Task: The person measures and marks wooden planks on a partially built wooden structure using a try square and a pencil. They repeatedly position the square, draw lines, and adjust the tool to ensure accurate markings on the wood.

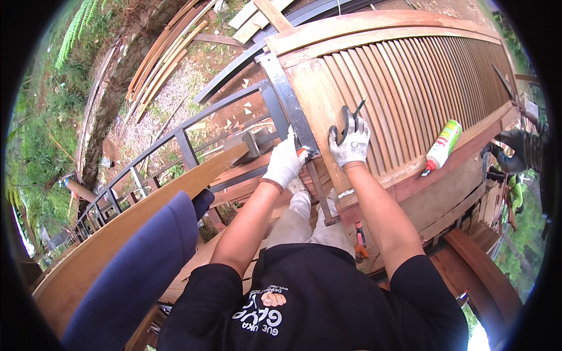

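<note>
My left hand (pixel 285 161), in a white glove with dark tips, is closed at the near left corner of a slatted wooden panel (pixel 310 88). A small orange and metallic item (pixel 303 152) shows at its fingers; its kind is hidden. Beside that hand, a dark flat metal bar (pixel 287 93) lies along the panel's left end. My right hand (pixel 352 143), gloved alike, rests on the plain wooden edge strip and first slats. A dark, thin pencil-like stick (pixel 360 106) juts up between its fingers. To the right, a green and white bottle with a red tip (pixel 444 146) lies on the slats.
A long board (pixel 140 202) and a dark blue cloth (pixel 140 263) are at the left, near a black metal frame (pixel 186 146). Long timber strips (pixel 167 55) lie on the ground at the back. A red-and-orange-handled tool (pixel 360 241) is below the panel. Dark gloves or boots (pixel 518 151) appear far right.
</note>
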The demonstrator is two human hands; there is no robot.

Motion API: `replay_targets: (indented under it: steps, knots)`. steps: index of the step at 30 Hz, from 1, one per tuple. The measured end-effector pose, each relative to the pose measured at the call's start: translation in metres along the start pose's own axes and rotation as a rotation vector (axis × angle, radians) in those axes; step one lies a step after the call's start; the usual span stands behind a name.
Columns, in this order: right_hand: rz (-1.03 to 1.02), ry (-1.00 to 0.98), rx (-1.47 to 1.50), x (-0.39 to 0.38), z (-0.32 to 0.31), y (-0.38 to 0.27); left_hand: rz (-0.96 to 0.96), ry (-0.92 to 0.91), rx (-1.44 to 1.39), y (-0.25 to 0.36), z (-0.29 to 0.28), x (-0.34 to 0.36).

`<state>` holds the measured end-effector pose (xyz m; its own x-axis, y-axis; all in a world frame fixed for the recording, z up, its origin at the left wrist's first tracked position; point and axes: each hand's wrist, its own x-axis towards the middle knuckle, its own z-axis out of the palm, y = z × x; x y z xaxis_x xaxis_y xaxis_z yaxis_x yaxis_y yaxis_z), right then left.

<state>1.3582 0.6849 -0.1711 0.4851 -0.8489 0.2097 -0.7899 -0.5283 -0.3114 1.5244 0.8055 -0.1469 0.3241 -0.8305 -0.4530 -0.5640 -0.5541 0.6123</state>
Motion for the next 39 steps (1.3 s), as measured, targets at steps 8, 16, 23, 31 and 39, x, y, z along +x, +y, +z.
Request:
replay_targets:
  steps: [8, 16, 23, 31, 39]
  knots:
    - [0.003, -0.006, 0.003, 0.000, -0.002, -0.001, -0.046, -0.034, -0.005, 0.006, -0.005, 0.000]
    - [0.023, -0.021, 0.014, 0.001, -0.002, -0.001, -0.096, -0.068, 0.024, 0.012, -0.006, 0.000]
    - [0.017, -0.003, 0.047, -0.005, -0.008, -0.004, -0.100, -0.081, 0.003, 0.014, -0.005, -0.010]
    - [0.002, 0.040, 0.031, 0.001, -0.004, -0.003, -0.084, -0.056, 0.008, 0.011, -0.004, -0.003]
    - [0.034, -0.042, 0.026, -0.008, -0.003, -0.001, -0.074, -0.043, -0.003, 0.011, 0.001, -0.010]
